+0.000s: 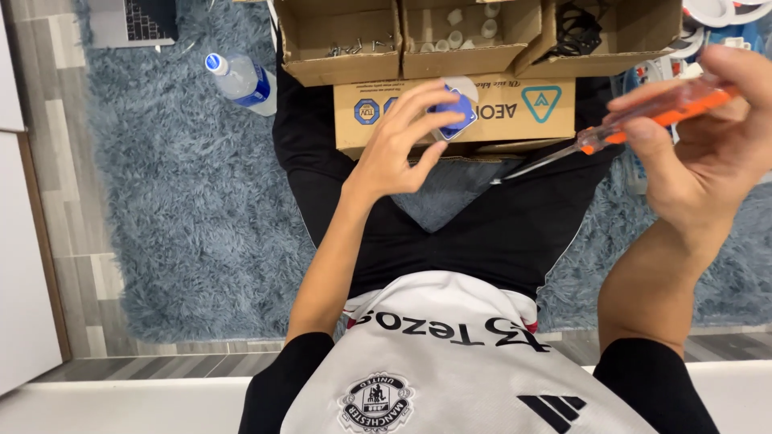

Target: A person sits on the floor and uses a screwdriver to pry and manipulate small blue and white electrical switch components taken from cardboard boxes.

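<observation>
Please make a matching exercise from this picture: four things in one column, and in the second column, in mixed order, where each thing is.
Things:
1. screwdriver
2. blue and white part
3. water bottle
4. laptop

Places:
A. lying on the blue rug, left of the boxes
B. in the right hand
C. top left corner, partly out of view
D. at the fingertips of the left hand

Pairs: 1-B, 2-D, 3-A, 4-C

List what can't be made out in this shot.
- Blue and white part in the left hand, head view: fingers cover most of it.
- Screwdriver: the right hand hides part of its orange handle.
- Small pieces in the cardboard boxes: too small to identify.
- Laptop: cut by the top edge.
</observation>
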